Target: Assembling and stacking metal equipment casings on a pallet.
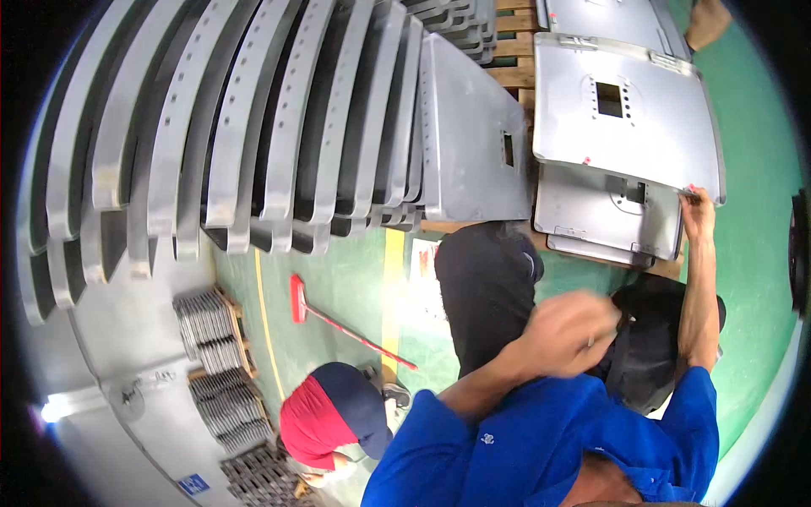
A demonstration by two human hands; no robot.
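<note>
A grey sheet-metal panel (583, 127) with a square cut-out and small holes lies tilted over another grey panel (574, 203). My right hand (698, 215) has its fingers closed at the upper panel's near right corner, where a small red piece (692, 189) shows by the fingertips. A second small red piece (587, 160) sits on the same near edge. My left hand (570, 334) is in front of my body, above my knees and apart from the panels. It is smeared by motion; its fingers look curled, and whether they hold anything is unclear.
Many grey curved metal panels (283, 118) stand in a row at left, beside a large upright panel (473, 127). Wooden pallet boards (512, 42) show behind. A red broom (298, 300) lies on the green floor. A person in a dark cap (346, 397) crouches at lower left.
</note>
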